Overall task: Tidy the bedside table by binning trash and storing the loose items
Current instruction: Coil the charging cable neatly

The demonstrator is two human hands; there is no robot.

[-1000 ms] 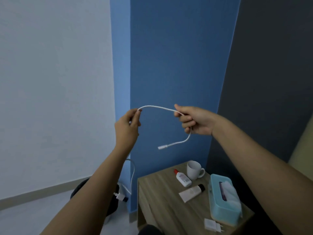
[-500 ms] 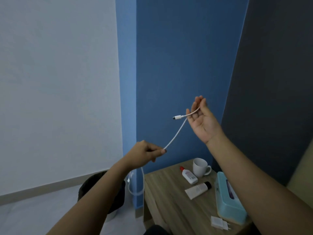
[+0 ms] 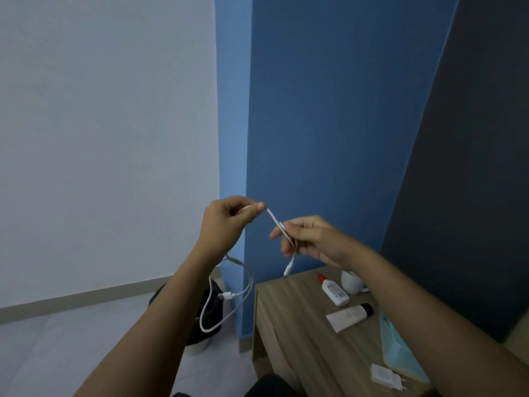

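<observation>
Now that the left hand (image 3: 226,224) has risen beside the right hand (image 3: 312,239), both pinch the cable (image 3: 274,218). Coiling for storage probably started.

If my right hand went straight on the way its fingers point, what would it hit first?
Probably the left hand, which pinches the white cable just ahead of the right hand. Depth is unclear, so it could pass beside it instead.

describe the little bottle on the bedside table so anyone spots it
Find the wooden bedside table by the blue wall. At its back, beside the white mug, lies a small white bottle. Only it has a red cap; the tube has a black one.
</observation>
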